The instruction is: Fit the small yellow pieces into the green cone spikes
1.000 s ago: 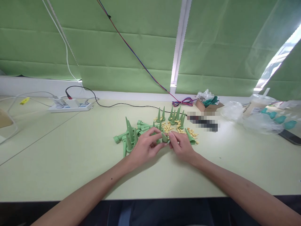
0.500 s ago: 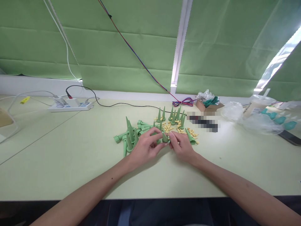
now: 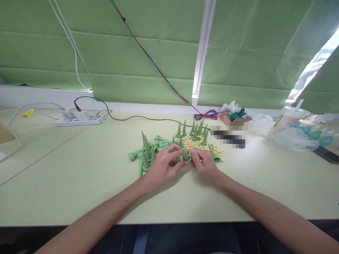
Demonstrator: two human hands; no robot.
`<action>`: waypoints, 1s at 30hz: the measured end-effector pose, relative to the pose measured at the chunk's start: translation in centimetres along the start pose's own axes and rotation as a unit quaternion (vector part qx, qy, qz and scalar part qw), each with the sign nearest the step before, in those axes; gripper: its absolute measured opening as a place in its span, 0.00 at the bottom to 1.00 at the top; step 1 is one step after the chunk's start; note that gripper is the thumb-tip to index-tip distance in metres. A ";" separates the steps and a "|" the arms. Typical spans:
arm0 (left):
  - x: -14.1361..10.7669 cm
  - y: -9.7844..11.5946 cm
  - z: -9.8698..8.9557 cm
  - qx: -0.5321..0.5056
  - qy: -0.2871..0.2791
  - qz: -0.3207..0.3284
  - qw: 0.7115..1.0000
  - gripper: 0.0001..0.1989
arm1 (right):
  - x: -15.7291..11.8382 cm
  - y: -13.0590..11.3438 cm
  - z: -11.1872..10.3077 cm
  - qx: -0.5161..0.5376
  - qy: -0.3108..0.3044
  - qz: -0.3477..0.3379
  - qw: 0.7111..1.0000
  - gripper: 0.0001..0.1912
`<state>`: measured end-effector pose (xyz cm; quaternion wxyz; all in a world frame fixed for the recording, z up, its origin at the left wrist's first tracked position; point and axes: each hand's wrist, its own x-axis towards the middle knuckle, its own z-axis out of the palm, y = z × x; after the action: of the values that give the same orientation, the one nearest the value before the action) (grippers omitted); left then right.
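Note:
A small green cone is gripped between the fingers of my left hand, near the middle of the table. My right hand is pinched at the right side of this cone; what its fingertips hold is too small to make out. Left of my hands lies a pile of green cones, some upright and some on their sides. Behind my hands are small yellow pieces in a loose heap, with several green cones standing around them. Another green cone leans just right of my right hand.
On the pale table, a white power strip sits at the back left. A cardboard box, plastic bags, a cup, a phone and teal pieces are at the right. A black cable runs along the back.

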<state>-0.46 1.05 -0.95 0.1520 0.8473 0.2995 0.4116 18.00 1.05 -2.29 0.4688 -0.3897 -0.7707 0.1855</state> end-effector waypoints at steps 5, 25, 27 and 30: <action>0.0 0.0 0.0 0.003 0.006 0.007 1.000 0.05 | -0.1 0.0 0.0 0.001 0.001 -0.004 1.000 0.22; -0.2 -0.8 0.1 0.050 0.043 0.068 0.995 0.16 | -0.1 0.0 0.1 0.002 0.004 -0.008 1.000 0.25; -0.3 -0.8 0.2 0.062 0.042 0.076 0.994 0.17 | 0.0 0.1 0.2 0.000 0.008 -0.002 1.000 0.27; -0.2 -0.7 0.2 0.067 0.040 0.078 0.994 0.17 | 0.0 0.2 0.3 -0.005 0.011 0.003 1.000 0.27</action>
<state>-0.67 1.42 -1.55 0.0503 0.8590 0.2653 0.4349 17.82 1.19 -2.52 0.4744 -0.3969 -0.7652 0.1786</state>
